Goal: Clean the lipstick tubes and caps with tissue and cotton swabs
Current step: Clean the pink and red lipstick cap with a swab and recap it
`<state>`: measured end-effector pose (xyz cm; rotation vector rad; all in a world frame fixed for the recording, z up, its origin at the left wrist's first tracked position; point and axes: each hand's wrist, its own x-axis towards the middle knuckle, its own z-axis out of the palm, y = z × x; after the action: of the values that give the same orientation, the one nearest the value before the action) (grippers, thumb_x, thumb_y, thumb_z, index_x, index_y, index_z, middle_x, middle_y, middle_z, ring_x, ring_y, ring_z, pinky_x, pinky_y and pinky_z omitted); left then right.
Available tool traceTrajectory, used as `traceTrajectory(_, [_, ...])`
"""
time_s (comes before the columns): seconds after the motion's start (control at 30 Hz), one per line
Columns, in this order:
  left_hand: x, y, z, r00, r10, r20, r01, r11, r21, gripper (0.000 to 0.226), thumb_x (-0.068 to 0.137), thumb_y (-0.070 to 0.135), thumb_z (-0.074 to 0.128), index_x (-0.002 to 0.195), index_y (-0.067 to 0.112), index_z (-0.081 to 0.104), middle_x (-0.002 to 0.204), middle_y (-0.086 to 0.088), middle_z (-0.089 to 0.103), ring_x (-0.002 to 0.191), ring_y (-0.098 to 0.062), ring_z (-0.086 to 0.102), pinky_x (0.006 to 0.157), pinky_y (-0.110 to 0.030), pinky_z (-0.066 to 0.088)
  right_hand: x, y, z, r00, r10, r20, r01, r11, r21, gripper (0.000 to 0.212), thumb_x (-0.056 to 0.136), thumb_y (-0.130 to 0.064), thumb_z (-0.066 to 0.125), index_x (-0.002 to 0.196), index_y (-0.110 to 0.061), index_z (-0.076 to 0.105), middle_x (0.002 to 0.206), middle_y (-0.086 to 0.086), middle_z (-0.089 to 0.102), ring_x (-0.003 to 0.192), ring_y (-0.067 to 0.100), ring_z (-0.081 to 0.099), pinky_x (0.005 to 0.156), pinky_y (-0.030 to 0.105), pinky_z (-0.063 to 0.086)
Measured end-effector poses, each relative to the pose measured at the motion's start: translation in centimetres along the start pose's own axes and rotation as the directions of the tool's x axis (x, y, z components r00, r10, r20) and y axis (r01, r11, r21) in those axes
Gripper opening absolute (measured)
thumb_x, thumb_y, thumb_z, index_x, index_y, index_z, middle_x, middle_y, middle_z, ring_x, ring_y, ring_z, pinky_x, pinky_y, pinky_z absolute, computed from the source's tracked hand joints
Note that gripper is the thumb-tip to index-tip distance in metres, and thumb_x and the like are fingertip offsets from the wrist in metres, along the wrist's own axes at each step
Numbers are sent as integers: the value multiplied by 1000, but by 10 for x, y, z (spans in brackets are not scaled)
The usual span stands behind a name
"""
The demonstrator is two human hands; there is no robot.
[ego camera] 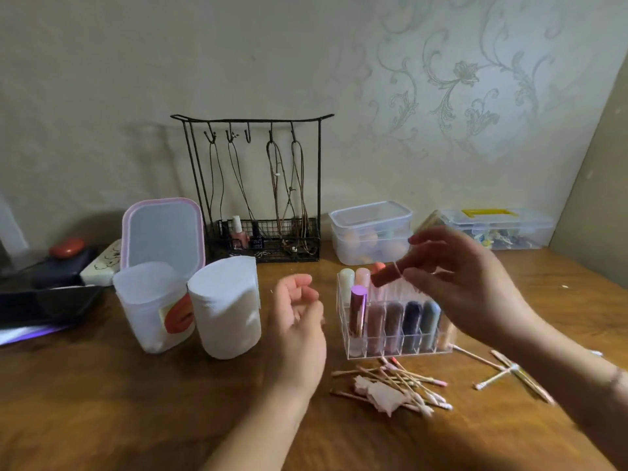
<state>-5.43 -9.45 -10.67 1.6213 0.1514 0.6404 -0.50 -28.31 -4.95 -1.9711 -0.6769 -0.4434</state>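
A home dressing table, by the look of it. A wooden tabletop stands against floral wallpaper. At 12 o'clock a wire rack hangs necklaces over nail polish bottles; at 1 o'clock sit clear storage boxes. A clear organiser of lipsticks stands near centre, a mirror at 10 o'clock.

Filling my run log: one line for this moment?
right hand holds reddish lipstick tube above clear acrylic organizer | left hand empty, open
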Motion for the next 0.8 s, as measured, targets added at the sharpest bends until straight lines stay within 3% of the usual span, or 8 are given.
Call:
traceTrajectory(0.1, [6,-9,-1,991,-65,114,45,985,169,40,93,5,51,116,37,46,110,19,57,101,2,54,86,-16,45,29,0,15,975,78,208,-37,980,-197,35,78,-8,80,96,-29,59,87,-10,74,82,0,70,77,28,59])
traceTrajectory(0.17, [4,-10,-1,972,-110,208,74,982,172,44,93,6,49,120,40,43,118,17,56,111,-1,52,93,-19,41,38,4,24,942,92,324,-17,973,-229,32,79,-9,79,94,-30,60,87,-11,74,82,-1,70,76,25,58])
traceTrajectory(0.3, [4,-7,-2,964,-140,227,96,976,193,40,96,10,47,122,38,42,112,22,55,97,6,53,66,1,37,45,4,35,911,60,408,89,938,-335,29,83,-11,76,104,-27,64,92,-16,70,86,-5,67,74,13,54])
traceTrajectory(0.47, [4,0,-5,968,-141,209,89,966,242,34,95,10,50,116,36,46,102,22,55,88,10,52,51,3,38,48,3,37,872,29,489,199,891,-408,32,85,-14,74,113,-27,70,100,-18,69,88,-2,64,80,22,57])
traceTrajectory(0.53, [3,7,-9,967,-121,225,40,942,332,29,93,10,52,112,32,48,102,18,55,85,5,52,51,1,40,46,1,31,894,28,448,177,895,-409,32,89,-14,70,117,-28,68,103,-17,70,91,-2,64,82,21,56])
traceTrajectory(0.63, [-2,21,-21,924,-56,378,-167,831,531,20,89,21,58,104,34,50,99,16,55,85,-2,55,62,-9,46,26,-5,11,982,-84,167,140,923,-358,22,91,-14,66,107,-26,72,95,-17,71,86,-6,64,73,10,51])
traceTrajectory(0.7, [-7,33,-30,847,-64,528,-315,740,594,20,86,29,60,100,38,48,97,20,54,84,-4,56,65,-14,46,-4,-12,-1,990,-66,123,104,935,-339,11,89,-32,65,95,-28,72,84,-19,70,79,-5,63,66,14,51])
traceTrajectory(0.8, [-11,47,-36,762,-136,633,-409,657,633,20,82,30,61,93,39,47,96,21,51,81,-4,55,66,-19,48,-50,-15,6,933,221,285,-22,823,-567,66,78,-82,32,91,-30,70,87,-16,67,78,3,62,66,25,54])
